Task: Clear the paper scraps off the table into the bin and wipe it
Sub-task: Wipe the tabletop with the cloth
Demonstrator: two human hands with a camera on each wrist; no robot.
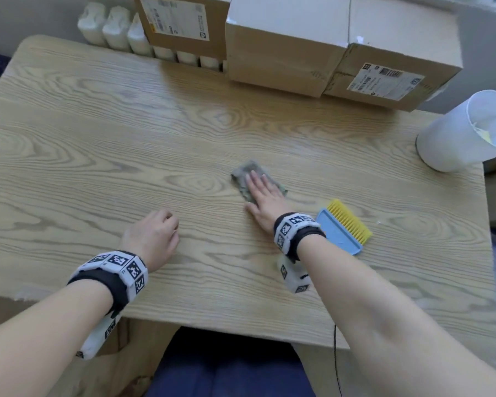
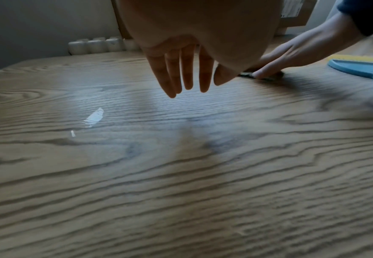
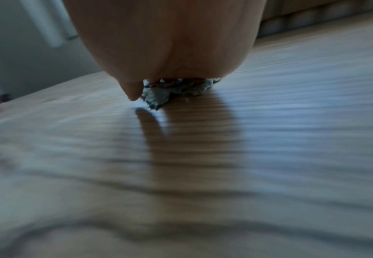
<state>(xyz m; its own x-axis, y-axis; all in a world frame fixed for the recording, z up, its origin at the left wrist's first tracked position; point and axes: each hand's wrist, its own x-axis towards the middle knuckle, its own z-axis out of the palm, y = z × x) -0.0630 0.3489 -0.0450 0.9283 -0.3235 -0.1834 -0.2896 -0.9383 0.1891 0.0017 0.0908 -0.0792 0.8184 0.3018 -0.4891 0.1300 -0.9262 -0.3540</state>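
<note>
One desk point(image 1: 98, 138) carries one grey cloth point(image 1: 242, 173), one blue brush point(image 1: 338, 233) with yellow bristles, and one white bin point(image 1: 455, 138). Two small white paper scraps point(image 2: 94, 117) lie on the wood. Three cardboard boxes point(image 1: 284, 53) stand at the back, beside a row of at least six white bottles point(image 1: 116, 30). Two hands point(image 1: 152, 236) are in view.

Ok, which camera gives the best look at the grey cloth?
The head view: the grey cloth lies unblurred from above, flat under the right hand. The right wrist view shows only a blurred crumpled edge below the palm; the left wrist view, a dark sliver under the fingers.
</note>
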